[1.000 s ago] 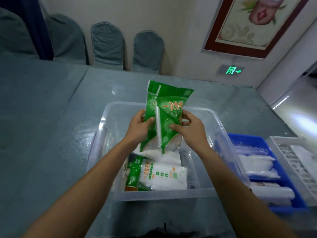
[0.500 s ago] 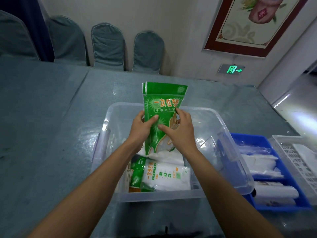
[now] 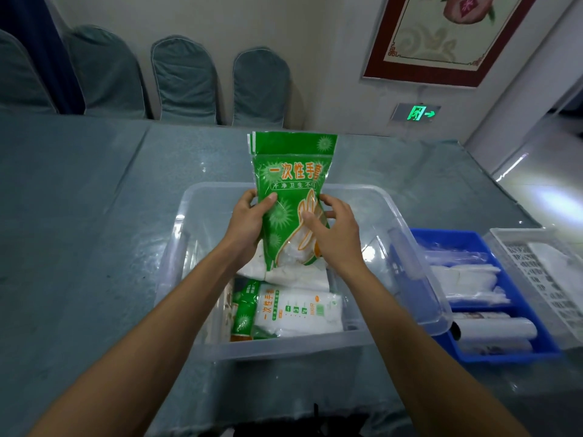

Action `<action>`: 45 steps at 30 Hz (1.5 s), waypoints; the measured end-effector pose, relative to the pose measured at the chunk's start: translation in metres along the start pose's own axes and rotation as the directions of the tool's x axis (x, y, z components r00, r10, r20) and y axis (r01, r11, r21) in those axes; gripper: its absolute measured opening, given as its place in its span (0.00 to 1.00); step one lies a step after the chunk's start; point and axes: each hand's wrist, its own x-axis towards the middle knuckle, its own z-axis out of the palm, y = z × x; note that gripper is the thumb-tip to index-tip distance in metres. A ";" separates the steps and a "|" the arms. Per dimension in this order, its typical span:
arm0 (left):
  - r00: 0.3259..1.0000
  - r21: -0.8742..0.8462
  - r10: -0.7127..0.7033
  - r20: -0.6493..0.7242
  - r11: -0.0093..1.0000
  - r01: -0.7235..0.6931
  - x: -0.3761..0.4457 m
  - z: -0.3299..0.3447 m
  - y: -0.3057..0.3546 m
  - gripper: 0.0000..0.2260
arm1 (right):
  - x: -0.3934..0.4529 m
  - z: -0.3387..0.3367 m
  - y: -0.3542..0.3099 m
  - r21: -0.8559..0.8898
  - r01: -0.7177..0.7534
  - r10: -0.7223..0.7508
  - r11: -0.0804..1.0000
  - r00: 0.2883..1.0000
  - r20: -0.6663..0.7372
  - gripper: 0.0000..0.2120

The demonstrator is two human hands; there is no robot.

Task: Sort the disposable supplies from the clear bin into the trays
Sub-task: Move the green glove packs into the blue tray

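Hands (image 3: 249,223), two, on one green packet (image 3: 288,184)

Covered chairs (image 3: 186,80) line a cream wall (image 3: 315,42).

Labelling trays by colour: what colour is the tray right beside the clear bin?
Blue tray, seen in the head view.

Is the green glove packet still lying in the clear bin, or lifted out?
Lifted, held upright. Both the left hand and right hand grip the green packet, its top well above the clear bin rim.
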 end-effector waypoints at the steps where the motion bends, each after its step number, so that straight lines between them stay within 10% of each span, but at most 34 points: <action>1: 1.000 0.003 0.003 0.015 1.000 -0.003 -0.001 0.004 0.002 0.13 | 0.002 -0.007 0.000 0.013 -0.007 0.007 1.000 1.000 0.007 0.25; 25: 0.929 0.389 0.005 0.370 0.907 -0.160 -0.039 0.369 -0.094 0.09 | -0.001 -0.383 0.138 0.461 -0.229 0.311 0.857 0.944 -0.110 0.25; 45: 0.876 0.521 -0.305 0.373 0.850 0.075 -0.005 0.475 -0.266 0.08 | 0.002 -0.489 0.275 0.103 -0.364 0.374 0.926 0.921 -0.106 0.17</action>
